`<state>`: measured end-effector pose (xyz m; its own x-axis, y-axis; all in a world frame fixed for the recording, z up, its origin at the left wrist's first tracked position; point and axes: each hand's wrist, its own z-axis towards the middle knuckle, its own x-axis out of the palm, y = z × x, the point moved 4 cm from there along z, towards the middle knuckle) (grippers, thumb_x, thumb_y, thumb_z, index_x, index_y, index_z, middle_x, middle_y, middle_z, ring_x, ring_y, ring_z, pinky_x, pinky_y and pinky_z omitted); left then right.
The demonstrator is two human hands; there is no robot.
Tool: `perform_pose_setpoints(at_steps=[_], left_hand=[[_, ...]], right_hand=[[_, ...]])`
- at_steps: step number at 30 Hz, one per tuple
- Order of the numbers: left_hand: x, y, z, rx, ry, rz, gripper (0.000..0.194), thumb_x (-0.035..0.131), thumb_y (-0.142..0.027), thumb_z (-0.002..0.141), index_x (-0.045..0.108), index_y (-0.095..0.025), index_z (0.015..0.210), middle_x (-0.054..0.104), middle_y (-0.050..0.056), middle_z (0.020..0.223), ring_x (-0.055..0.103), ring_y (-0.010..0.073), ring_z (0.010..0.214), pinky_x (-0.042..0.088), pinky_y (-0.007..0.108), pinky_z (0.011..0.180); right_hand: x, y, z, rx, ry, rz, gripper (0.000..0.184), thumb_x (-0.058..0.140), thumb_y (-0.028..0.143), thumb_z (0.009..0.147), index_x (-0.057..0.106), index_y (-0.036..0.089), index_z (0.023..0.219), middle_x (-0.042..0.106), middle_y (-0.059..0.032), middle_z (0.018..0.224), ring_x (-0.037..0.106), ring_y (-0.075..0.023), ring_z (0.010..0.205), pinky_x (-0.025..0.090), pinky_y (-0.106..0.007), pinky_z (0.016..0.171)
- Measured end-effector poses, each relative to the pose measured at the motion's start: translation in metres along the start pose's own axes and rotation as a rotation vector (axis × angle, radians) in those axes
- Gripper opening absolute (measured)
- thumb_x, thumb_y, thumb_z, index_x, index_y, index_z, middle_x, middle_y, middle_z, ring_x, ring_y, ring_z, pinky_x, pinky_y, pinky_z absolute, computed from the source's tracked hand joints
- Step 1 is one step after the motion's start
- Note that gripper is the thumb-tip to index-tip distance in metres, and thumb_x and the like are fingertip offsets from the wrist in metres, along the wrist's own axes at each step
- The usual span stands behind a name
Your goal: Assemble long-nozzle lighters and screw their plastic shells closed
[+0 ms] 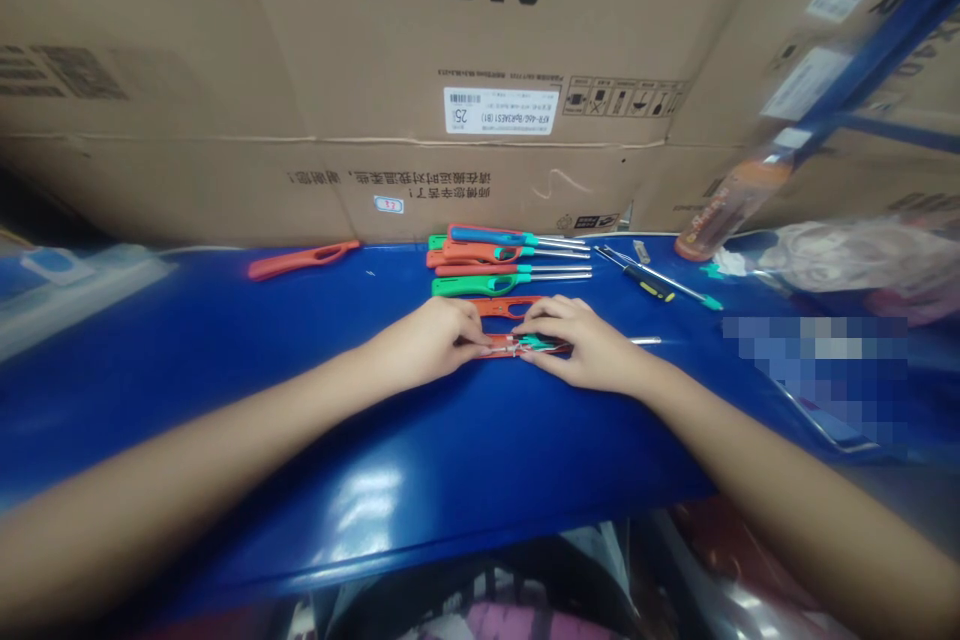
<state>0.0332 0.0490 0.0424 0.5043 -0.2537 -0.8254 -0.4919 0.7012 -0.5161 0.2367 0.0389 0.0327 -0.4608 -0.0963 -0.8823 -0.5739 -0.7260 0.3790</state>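
An opened orange stick lighter (498,345) lies low over the blue table, its inner parts and thin wires showing and its metal tube pointing right. My left hand (429,348) is closed, pinching the left end of the lighter. My right hand (589,348) bends over its middle, fingertips closed on the part around the teal trigger piece and wires. The fingers cover much of the inside. Just behind the hands lies a separate orange casing half (504,306), partly hidden by the fingers.
Behind the hands lies a stack of stick lighters (480,285) in green, orange and blue. A red-orange casing half (304,261) is at left. To the right are a screwdriver (649,282), a loose metal tube (667,282), an orange bottle (731,207) and plastic bags (832,255). Cardboard boxes (300,80) stand behind.
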Motion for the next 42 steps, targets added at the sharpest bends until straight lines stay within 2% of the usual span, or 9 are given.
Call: perform_pose_setpoints(at_steps=[8,10,13,16,18,23,30,37,42], left_hand=[[-0.002,-0.008,0.000,-0.037,0.096,0.048,0.017,0.065,-0.026,0.092,0.081,-0.019,0.093,0.075,0.005,0.079,0.068,0.0161,0.068,0.051,0.027,0.067],[-0.005,-0.012,-0.001,-0.041,0.063,0.090,0.017,0.065,-0.027,0.092,0.080,-0.019,0.097,0.075,0.005,0.083,0.068,0.0166,0.070,0.051,0.027,0.066],[-0.006,-0.021,-0.003,0.003,-0.050,0.177,0.020,0.065,-0.031,0.092,0.076,-0.020,0.105,0.074,0.006,0.094,0.068,0.0206,0.086,0.054,0.031,0.075],[0.004,-0.029,-0.004,0.113,-0.076,0.194,0.021,0.058,-0.026,0.096,0.071,-0.021,0.112,0.071,0.007,0.109,0.065,0.0228,0.103,0.054,0.036,0.089],[0.015,-0.030,-0.004,0.147,-0.070,0.194,0.024,0.054,-0.024,0.098,0.067,-0.021,0.118,0.068,0.008,0.117,0.063,0.0234,0.110,0.053,0.038,0.094],[0.031,-0.024,-0.002,0.132,-0.085,0.196,0.023,0.049,-0.021,0.101,0.065,-0.019,0.116,0.067,0.009,0.118,0.064,0.0233,0.108,0.055,0.038,0.092],[0.031,-0.022,-0.002,0.139,-0.094,0.145,0.023,0.050,-0.021,0.101,0.068,-0.022,0.115,0.067,0.008,0.118,0.064,0.0226,0.109,0.055,0.039,0.095],[0.033,-0.019,-0.004,0.179,-0.106,0.179,0.029,0.048,-0.021,0.102,0.069,-0.024,0.123,0.066,0.009,0.123,0.063,0.0234,0.112,0.054,0.042,0.098],[0.034,-0.016,-0.005,0.198,-0.109,0.204,0.031,0.049,-0.018,0.102,0.070,-0.024,0.124,0.067,0.009,0.124,0.063,0.0238,0.112,0.055,0.043,0.096]], right_hand=[[0.005,0.005,0.006,0.094,-0.075,0.011,0.012,0.065,0.029,0.093,0.072,0.023,0.099,0.070,-0.0062,0.102,0.062,-0.0227,0.099,0.044,-0.040,0.091],[0.000,0.003,0.007,0.087,-0.131,0.052,0.012,0.064,0.028,0.093,0.072,0.023,0.100,0.069,-0.0067,0.102,0.063,-0.0226,0.098,0.046,-0.040,0.090],[-0.019,-0.007,0.003,0.081,-0.184,0.147,0.015,0.060,0.029,0.094,0.072,0.021,0.099,0.068,-0.0075,0.101,0.063,-0.0211,0.096,0.048,-0.037,0.088],[-0.033,-0.022,-0.002,0.146,-0.021,0.214,0.020,0.060,0.036,0.094,0.071,0.020,0.089,0.068,-0.0051,0.087,0.061,-0.0172,0.077,0.048,-0.031,0.070],[-0.038,-0.027,-0.006,0.182,0.079,0.240,0.022,0.062,0.038,0.092,0.072,0.019,0.089,0.068,-0.0041,0.084,0.058,-0.0159,0.071,0.045,-0.029,0.064],[-0.031,-0.022,-0.008,0.182,0.173,0.308,0.020,0.067,0.033,0.088,0.073,0.019,0.099,0.069,-0.0046,0.095,0.057,-0.0144,0.074,0.045,-0.027,0.064],[-0.024,-0.019,-0.007,0.178,0.184,0.341,0.012,0.066,0.028,0.087,0.070,0.019,0.095,0.067,-0.0026,0.089,0.058,-0.0144,0.077,0.045,-0.026,0.066],[-0.028,-0.014,-0.007,0.124,0.181,0.330,0.009,0.065,0.022,0.086,0.072,0.017,0.091,0.064,-0.0019,0.089,0.047,-0.0093,0.063,0.040,-0.024,0.060],[-0.027,-0.018,-0.007,0.199,0.163,0.293,0.010,0.064,0.023,0.087,0.070,0.016,0.086,0.059,0.0000,0.077,0.045,-0.0092,0.059,0.038,-0.023,0.057]])
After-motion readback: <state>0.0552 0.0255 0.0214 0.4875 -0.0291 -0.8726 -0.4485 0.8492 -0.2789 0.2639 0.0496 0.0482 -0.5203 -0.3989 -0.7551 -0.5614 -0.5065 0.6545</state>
